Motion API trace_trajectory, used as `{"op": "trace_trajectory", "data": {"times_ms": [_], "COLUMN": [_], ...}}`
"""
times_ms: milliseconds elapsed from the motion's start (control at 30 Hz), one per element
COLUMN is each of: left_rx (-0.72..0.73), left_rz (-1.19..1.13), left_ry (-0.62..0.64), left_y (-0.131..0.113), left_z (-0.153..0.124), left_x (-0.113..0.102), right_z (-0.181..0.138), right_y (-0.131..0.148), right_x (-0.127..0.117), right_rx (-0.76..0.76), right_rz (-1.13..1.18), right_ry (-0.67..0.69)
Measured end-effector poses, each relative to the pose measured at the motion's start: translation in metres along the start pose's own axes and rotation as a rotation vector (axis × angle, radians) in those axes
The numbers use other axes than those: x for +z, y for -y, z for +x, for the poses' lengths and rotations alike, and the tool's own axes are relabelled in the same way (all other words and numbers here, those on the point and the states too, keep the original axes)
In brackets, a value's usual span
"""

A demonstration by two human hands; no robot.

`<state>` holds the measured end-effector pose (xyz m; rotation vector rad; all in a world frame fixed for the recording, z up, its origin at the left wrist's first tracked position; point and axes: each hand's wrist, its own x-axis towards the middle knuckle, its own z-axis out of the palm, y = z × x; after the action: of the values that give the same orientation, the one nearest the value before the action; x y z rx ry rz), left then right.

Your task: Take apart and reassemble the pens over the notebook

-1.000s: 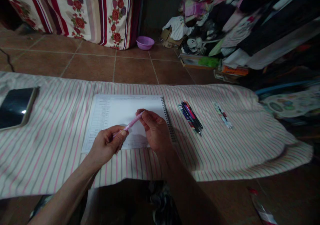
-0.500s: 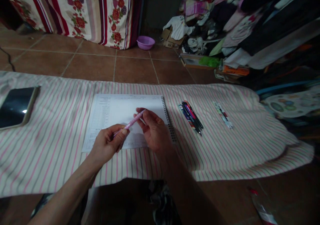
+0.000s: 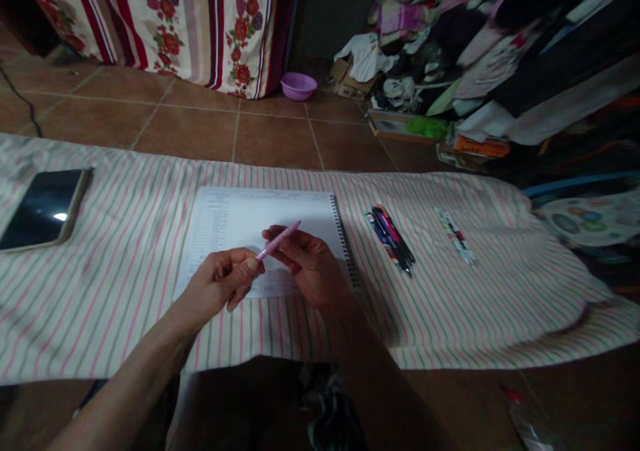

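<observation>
A slim pink pen [image 3: 277, 241] is held slantwise between both hands, above a spiral notebook [image 3: 250, 214] lying on the striped cloth. My left hand [image 3: 223, 279] pinches its lower left end between thumb and fingers. The fingers of my right hand [image 3: 311, 264] close round its middle, and the upper right tip sticks out past them. The notebook has its spiral on the right and a printed column on the left; the hands cover part of its lower half.
Several pens [image 3: 391, 237] lie in a bunch right of the notebook, with white patterned pens [image 3: 455, 236] farther right. A phone [image 3: 45, 207] rests at the left of the striped cloth [image 3: 135, 271]. Beyond are a purple basin [image 3: 299, 87] and piled clothes; a bottle [image 3: 525, 421] is at lower right.
My right hand has shifted from the pen's upper tip down to its middle, so the tip now shows. My left hand grips nearer the pen's lower end. The view has shifted slightly.
</observation>
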<state>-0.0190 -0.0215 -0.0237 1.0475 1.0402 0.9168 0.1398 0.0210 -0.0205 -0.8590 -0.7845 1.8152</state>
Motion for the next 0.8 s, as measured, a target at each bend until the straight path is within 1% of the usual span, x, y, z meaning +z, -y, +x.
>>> {"op": "trace_trajectory", "data": {"times_ms": [100,300,367,500,567,700,800], "left_rx": [0.007,0.048,0.063,0.087,0.104,0.138,0.144], "left_rz": [0.042,0.116,0.142,0.207,0.251,0.389,0.481], "left_ry": [-0.034,-0.114,-0.123,-0.132,-0.153,-0.204,-0.198], "left_y": [0.004,0.017,0.02,0.021,0.021,0.02,0.02], "left_z": [0.0,0.0,0.0,0.002,0.002,0.001,0.0], "left_x": [0.001,0.003,0.002,0.001,0.001,0.002,0.002], "right_z": [0.0,0.0,0.0,-0.001,-0.001,0.0,0.001], "right_y": [-0.003,-0.009,-0.011,-0.011,-0.009,-0.005,-0.002], "right_x": [-0.001,0.002,0.002,0.003,0.003,0.002,-0.001], "right_rx": [-0.03,-0.072,-0.069,-0.048,-0.048,-0.069,-0.087], "right_rz": [-0.045,-0.085,-0.066,-0.024,-0.009,0.028,0.05], "right_ry": [-0.019,-0.15,-0.153,-0.084,-0.077,-0.137,-0.185]}}
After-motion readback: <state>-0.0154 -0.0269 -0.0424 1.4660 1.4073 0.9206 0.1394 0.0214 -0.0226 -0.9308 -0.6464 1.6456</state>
